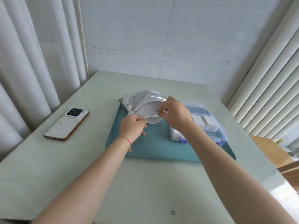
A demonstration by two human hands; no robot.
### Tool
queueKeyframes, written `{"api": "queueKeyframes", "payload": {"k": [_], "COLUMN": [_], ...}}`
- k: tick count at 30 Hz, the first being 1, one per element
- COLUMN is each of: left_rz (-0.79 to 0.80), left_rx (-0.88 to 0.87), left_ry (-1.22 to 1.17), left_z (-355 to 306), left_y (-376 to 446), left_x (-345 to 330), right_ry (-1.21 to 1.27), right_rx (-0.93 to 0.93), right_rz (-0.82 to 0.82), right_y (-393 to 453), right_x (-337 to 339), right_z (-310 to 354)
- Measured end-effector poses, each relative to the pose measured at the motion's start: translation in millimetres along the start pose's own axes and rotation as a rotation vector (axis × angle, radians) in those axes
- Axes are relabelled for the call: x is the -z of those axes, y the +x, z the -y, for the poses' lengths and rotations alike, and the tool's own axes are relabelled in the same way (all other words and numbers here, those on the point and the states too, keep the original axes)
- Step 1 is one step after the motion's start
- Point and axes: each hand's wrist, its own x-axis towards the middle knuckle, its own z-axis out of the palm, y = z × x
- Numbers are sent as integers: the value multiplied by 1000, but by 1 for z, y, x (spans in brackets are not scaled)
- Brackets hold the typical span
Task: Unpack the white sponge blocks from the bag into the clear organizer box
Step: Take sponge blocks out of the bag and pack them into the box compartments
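A silvery foil bag (pixel 139 101) with blue print lies on the teal mat (pixel 155 147), its mouth facing me. My left hand (pixel 133 126) pinches the near lip of the bag's mouth. My right hand (pixel 174 113) pinches the lip's right side and holds the mouth wide. The bag's inside looks white; no separate block can be told apart in it. To the right stands the clear organizer box (pixel 216 125) with its lid open. White sponge blocks (pixel 203 122) fill some compartments, and my right forearm covers part of the box.
A phone (pixel 67 124) in a pale case lies face down on the left of the pale green table (pixel 97 175). Curtains hang at the left, a wall stands behind, and slatted blinds are at the right. A wooden chair (pixel 268 149) shows at the right edge.
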Motion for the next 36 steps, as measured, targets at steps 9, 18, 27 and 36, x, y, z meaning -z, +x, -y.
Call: {"api": "queueKeyframes", "payload": {"k": [9, 18, 27, 36], "left_rz": [16, 292, 166, 177], "left_rx": [49, 102, 65, 91], "left_ry": [-72, -679, -646, -668], "left_z": [-6, -28, -27, -20], "left_y": [2, -9, 0, -2], "left_x": [-1, -8, -30, -32], "right_ry": [637, 996, 892, 858], "right_rx": [-221, -318, -318, -399], "right_rz": [108, 163, 177, 15], "right_y": [-7, -16, -29, -34], "right_x": [30, 33, 23, 25], "right_z": [-8, -20, -32, -34]}}
